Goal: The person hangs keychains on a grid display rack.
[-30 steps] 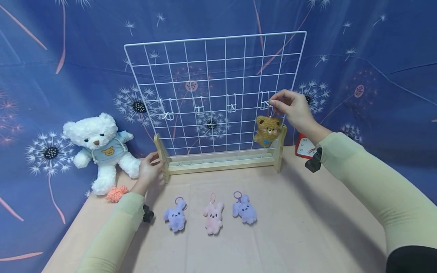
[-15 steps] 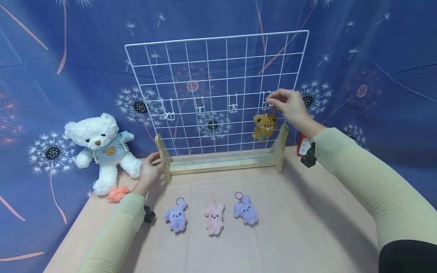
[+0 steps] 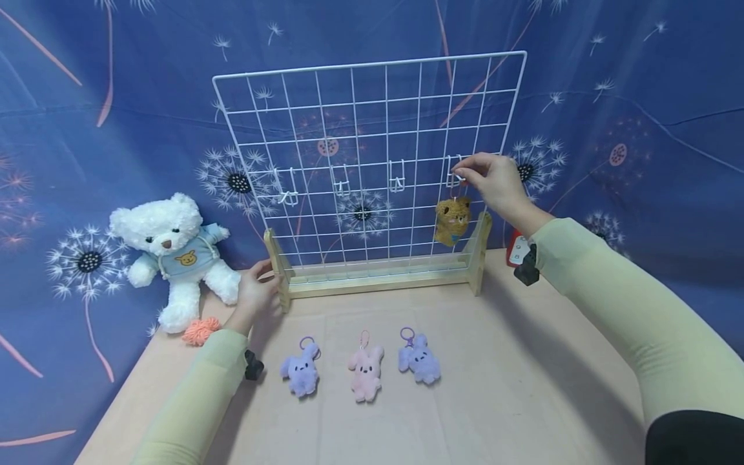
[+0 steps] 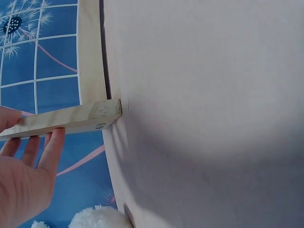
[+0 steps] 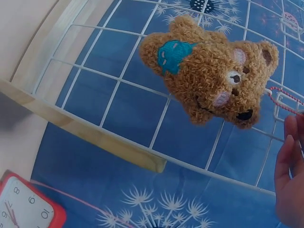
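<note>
My right hand [image 3: 494, 187] pinches the pink bead chain [image 5: 284, 99] of a brown bear plush keychain [image 3: 453, 223] at the rightmost white hook [image 3: 452, 179] on the wire grid rack [image 3: 372, 66]. In the right wrist view the bear hangs in front of the grid, a blue patch on its belly. Whether the chain is over the hook I cannot tell. At the rack's left end my left hand [image 3: 256, 294] grips the wooden upright [image 4: 71, 116], thumb on one side and fingers on the other.
On the table lie two purple plush keychains [image 3: 302, 374] [image 3: 423, 363] with a pink one [image 3: 366, 378] between them. A white teddy bear [image 3: 174, 258] and orange yarn [image 3: 201, 330] are at left. A red clock [image 5: 31, 204] stands behind the rack's right end.
My right hand has moved slightly left to the hook with the bear keychain. The bear rose, then dropped a little and turned. My left hand stays on the upright.
</note>
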Motion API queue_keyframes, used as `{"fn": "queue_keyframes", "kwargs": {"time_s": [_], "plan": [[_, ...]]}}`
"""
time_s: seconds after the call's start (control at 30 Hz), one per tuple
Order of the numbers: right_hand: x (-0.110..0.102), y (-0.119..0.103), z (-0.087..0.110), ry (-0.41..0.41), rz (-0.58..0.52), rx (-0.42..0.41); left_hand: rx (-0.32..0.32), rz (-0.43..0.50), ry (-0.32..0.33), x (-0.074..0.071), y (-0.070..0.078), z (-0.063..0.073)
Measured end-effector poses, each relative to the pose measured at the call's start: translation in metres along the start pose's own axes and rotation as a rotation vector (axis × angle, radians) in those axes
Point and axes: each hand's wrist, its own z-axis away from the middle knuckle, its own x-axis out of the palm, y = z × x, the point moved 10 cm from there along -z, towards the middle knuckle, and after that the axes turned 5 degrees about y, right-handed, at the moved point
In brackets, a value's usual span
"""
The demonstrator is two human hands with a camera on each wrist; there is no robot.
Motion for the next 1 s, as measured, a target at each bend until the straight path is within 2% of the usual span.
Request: {"fn": "queue_keyframes", "kwargs": {"time_s": [0.27,0.53,0.77,1.0], "plan": [[-0.005,-0.001,0.005,0.037,-0.024,-0.022,-0.002,0.011,-0.013,0.002,-0.001,0.0],[-0.011,0.009,0.015,0.042,-0.23,0.045,-0.004,-0.009,-0.009,0.002,-0.001,0.001],[-0.013,0.021,0.025,0.024,-0.286,0.105,0.002,0.002,-0.01,0.002,0.002,-0.001],[-0.006,0.023,0.047,0.002,-0.339,0.129,-0.008,-0.006,-0.009,0.001,0.001,0.002]]}}
